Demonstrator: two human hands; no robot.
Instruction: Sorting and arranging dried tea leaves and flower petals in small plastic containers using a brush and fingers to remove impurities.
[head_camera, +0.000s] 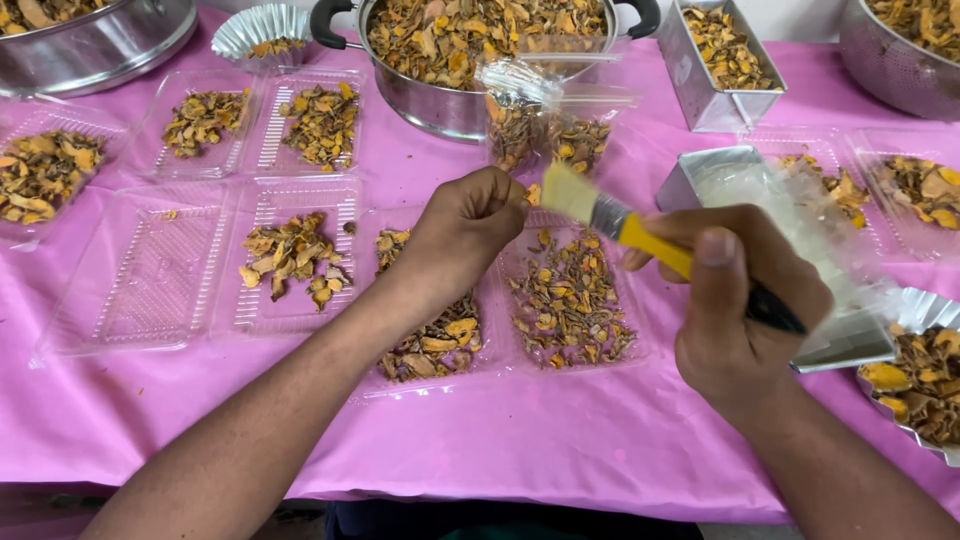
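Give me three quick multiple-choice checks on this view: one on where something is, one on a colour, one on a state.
1. Where does the steel pot of dried pieces stand?
A. at the table's far edge, behind the trays
B. on the floor
C. in the person's lap

2. What colour is the tablecloth?
A. green
B. pink
C. white

3. How is the brush held?
A. lying loose on the table
B. standing in the pot
C. gripped in the right hand

Answers: 1 A, the pot sits beyond the clear plastic trays. 2 B, the cloth is pink all over. 3 C, the right hand's fingers wrap its yellow handle, bristles toward the closed left hand.
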